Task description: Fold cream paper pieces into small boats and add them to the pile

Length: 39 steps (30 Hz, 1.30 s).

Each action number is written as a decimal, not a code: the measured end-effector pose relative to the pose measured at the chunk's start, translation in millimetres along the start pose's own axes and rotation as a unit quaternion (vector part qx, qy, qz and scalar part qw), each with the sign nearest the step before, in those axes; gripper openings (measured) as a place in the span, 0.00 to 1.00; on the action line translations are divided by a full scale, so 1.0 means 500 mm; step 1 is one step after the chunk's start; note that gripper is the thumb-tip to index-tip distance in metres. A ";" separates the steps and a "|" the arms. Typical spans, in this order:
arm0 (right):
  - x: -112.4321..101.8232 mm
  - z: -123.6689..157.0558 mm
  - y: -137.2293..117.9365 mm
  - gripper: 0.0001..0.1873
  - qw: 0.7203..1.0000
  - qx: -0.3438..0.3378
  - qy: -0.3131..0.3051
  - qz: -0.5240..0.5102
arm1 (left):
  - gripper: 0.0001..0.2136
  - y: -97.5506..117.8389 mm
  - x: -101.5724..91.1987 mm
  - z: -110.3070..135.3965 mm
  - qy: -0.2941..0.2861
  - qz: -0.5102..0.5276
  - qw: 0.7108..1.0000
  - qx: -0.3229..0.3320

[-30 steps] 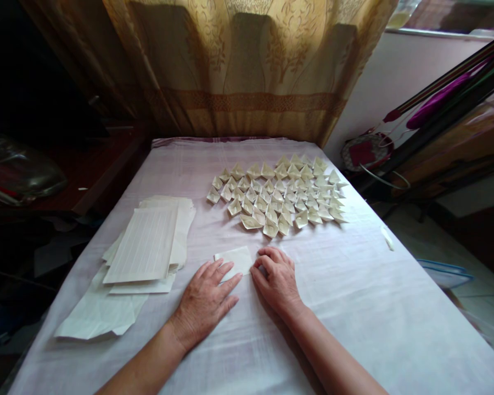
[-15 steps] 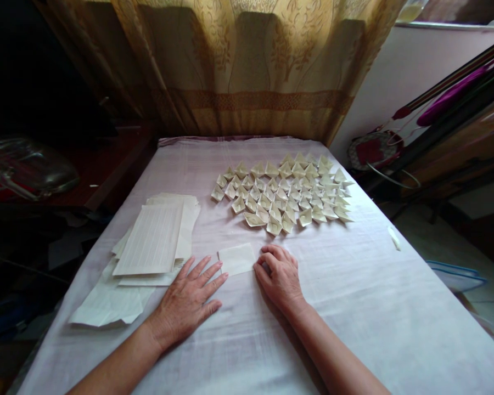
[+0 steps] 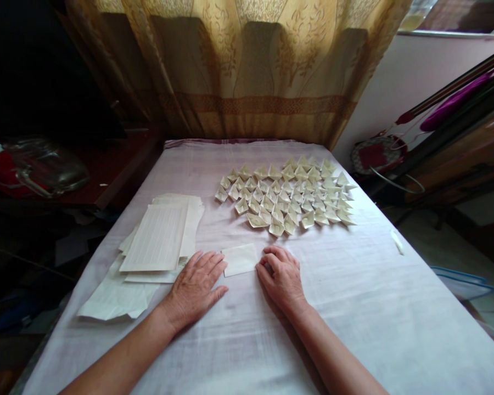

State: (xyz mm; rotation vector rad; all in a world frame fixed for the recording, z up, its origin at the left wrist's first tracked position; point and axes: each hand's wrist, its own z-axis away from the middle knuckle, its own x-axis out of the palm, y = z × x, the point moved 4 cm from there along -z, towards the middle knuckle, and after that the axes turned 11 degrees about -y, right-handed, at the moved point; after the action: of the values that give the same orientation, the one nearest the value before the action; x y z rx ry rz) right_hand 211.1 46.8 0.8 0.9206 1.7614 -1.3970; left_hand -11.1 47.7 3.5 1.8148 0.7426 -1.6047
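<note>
A small white rectangle of paper [image 3: 240,260] lies on the cloth between my two hands; whether it is folded I cannot tell. My left hand [image 3: 195,288] rests flat at the paper's left edge, fingers stretched out side by side and thumb apart. At the right edge, my right hand [image 3: 283,277] is curled, with thumb and forefinger closed at the paper's lower right corner. Beyond the hands stand rows of several small folded paper boats [image 3: 278,200]. A stack of lined paper sheets [image 3: 154,238] lies left of my left hand.
A pale cloth [image 3: 346,307] covers the table. A small white scrap [image 3: 397,242] lies near its right edge. A patterned curtain [image 3: 247,71] hangs behind the table. Off to the left, a clear glass vessel [image 3: 51,164] is on a dark red surface.
My left hand's spread fingers have come together, still flat by the paper. My right hand keeps its curled pose. The whole view has shifted slightly.
</note>
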 end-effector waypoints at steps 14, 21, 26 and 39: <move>-0.005 0.002 0.002 0.04 0.999 -0.024 0.025 0.002 | 0.13 0.004 -0.006 -0.027 0.005 0.008 0.999 -0.036; -0.014 0.034 -0.065 0.11 0.987 -0.157 0.005 -0.019 | 0.13 0.012 -0.011 -0.024 0.024 0.027 0.998 -0.046; 0.000 0.048 -0.099 0.12 0.985 -0.164 -0.051 0.004 | 0.14 0.021 -0.025 -0.023 0.031 0.047 0.996 -0.064; 0.023 0.050 -0.076 0.24 0.967 -0.093 -0.228 0.072 | 0.15 0.043 -0.021 -0.003 0.037 0.019 0.999 0.003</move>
State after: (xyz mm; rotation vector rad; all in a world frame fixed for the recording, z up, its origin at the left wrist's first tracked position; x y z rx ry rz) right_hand 175.1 17.3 5.1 0.5584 1.4157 -1.2087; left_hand 4.7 34.2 15.6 1.8911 0.7321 -1.5246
